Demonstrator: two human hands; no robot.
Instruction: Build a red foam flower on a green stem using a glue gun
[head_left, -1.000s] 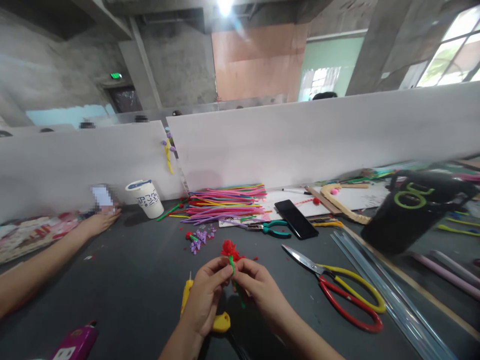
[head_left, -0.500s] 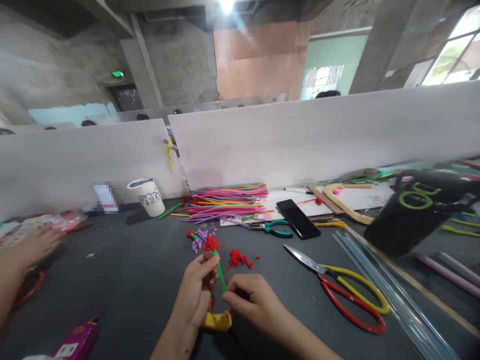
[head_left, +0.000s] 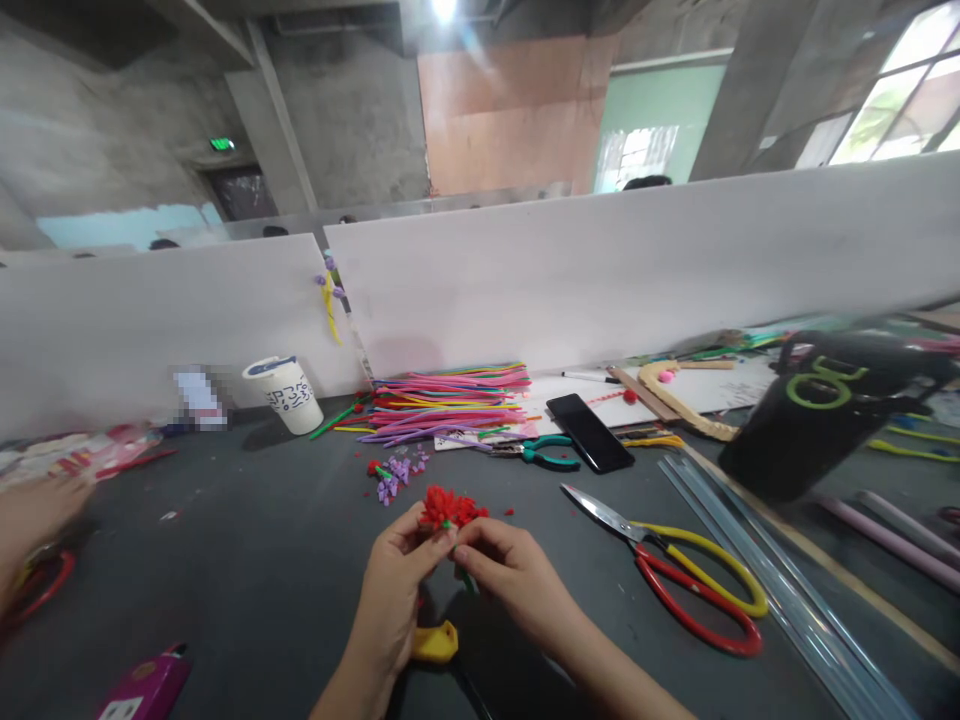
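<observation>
We hold a red flower above the worktop, its green stem running down between our two hands. The fingers of our left hand are clamped on the stem just under the petals, and the fingers of our right hand are pinched together on it too. Loose red pieces lie behind at one o'clock, overlapping the petals in view, so we cannot tell exactly where the edge falls. Taking the flower as the dial's centre, we see purple pieces at eleven o'clock, a bundle of coloured stems at twelve, teal-handled pliers and a black phone near two, large scissors between three and four. A yellow handle sits at six o'clock, partly hidden by our left hand. At ten stands a white cup; at nine, a co-worker's hand.
</observation>
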